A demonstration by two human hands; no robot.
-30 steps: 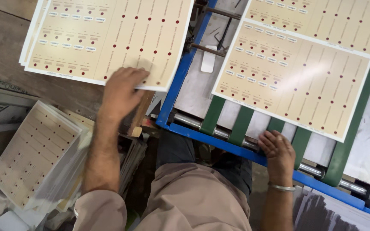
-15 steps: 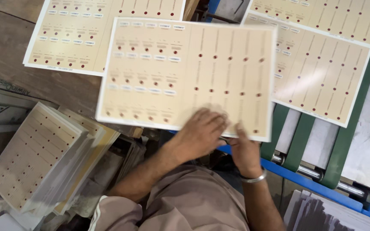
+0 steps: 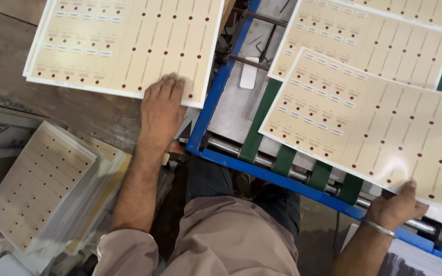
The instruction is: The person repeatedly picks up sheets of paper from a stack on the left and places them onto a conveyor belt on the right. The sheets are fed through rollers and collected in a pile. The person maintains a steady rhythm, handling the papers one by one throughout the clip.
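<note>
A cream printed sheet (image 3: 369,120) dotted with dark red marks is held at its near edge by the right hand (image 3: 396,207), fingers closed on it, as it lies across the green belts (image 3: 284,159) of a blue-framed feeder (image 3: 216,92). The left hand (image 3: 162,110) is laid flat, fingers together, on the near corner of a stack of like sheets (image 3: 124,43) on the wooden tabletop (image 3: 78,110). Another pile (image 3: 37,186) is seen lower left.
</note>
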